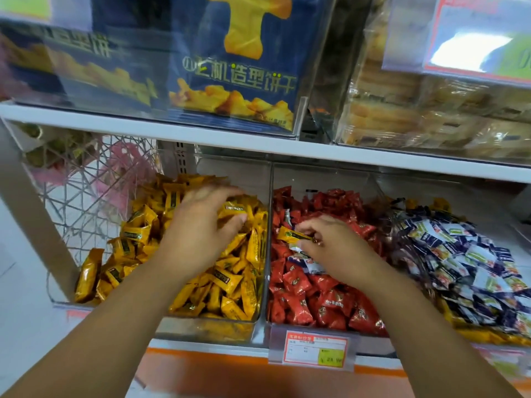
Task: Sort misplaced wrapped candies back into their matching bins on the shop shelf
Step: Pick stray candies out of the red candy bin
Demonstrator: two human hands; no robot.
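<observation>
**A:** Left of the red bin [321, 176], what is there?
**B:** The yellow bin [207, 327]. The left hand [201, 228] hovers over it, fingers and thumb curled round a yellow candy [234, 209].
**A:** And over the red bin itself?
**B:** The right hand [330, 242] pinches a stray yellow [290, 234] between thumb and fingertips, just above the red candies [298, 282]. A few blue-white strays [311, 265] lie under that hand.
**A:** Right of the red bin?
**B:** A blue-white heap [465, 254].
</observation>
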